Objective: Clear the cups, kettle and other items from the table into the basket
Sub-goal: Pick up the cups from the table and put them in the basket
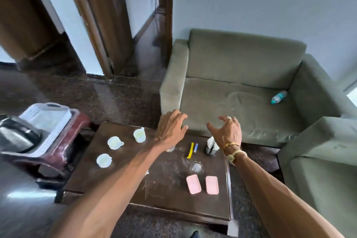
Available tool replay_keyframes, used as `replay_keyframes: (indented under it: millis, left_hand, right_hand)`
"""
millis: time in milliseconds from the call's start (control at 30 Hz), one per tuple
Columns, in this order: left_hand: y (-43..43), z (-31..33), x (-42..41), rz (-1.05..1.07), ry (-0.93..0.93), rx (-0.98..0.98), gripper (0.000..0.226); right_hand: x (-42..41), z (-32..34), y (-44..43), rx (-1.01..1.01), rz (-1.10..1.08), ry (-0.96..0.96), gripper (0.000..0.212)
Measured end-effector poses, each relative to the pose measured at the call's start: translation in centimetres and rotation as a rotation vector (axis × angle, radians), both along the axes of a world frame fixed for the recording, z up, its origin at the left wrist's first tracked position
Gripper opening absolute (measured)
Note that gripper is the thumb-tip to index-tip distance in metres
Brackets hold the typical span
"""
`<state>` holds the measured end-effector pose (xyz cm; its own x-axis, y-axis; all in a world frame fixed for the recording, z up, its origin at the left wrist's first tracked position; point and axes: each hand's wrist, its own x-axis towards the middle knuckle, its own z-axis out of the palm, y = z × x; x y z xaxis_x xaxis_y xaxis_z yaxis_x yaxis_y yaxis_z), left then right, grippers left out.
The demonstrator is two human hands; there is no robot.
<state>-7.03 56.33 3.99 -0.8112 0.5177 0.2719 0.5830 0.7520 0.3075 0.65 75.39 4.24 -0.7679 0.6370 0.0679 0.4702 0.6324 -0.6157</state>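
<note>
Three white cups stand on the left half of the dark wooden table (119, 185): one at the back (139, 135), one in the middle (114, 142), one nearest me (104, 160). A black kettle (18, 135) lies in the white basket (58, 120), which rests on a maroon stool to the left. Two pink pads (193, 183) (212, 184), yellow and blue sachets (191, 150), a dark holder with white paper (211, 148) and a clear glass (196, 166) are also on the table. My left hand (171, 127) and right hand (227, 131) hover over the far edge, fingers spread, holding nothing.
A green sofa (241, 91) stands right behind the table, with a plastic water bottle (278, 97) on its seat. A second green seat (324, 160) is at the right. Dark polished floor and wooden door frames lie to the left and behind.
</note>
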Motion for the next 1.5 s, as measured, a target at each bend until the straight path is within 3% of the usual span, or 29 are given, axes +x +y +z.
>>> replay_keyframes:
  millis: [267, 633, 1067, 1500]
  left_hand:
    - [-13.8, 4.2, 3.5, 0.168, 0.011, 0.017, 0.037]
    - [-24.1, 8.8, 4.2, 0.395, 0.059, 0.062, 0.039]
    - [-28.3, 7.7, 7.6, 0.628, 0.024, 0.003, 0.039]
    - [-30.5, 8.3, 9.0, 0.724, 0.009, -0.013, 0.040]
  right_hand:
    - [2.4, 4.8, -11.3, 0.064, 0.124, 0.053, 0.061]
    - [-1.5, 10.3, -19.9, 0.185, 0.380, 0.136, 0.062]
    - [-3.5, 8.5, -25.3, 0.201, 0.637, 0.156, 0.064]
    - [-4.7, 7.4, -29.7, 0.159, 0.751, 0.174, 0.064]
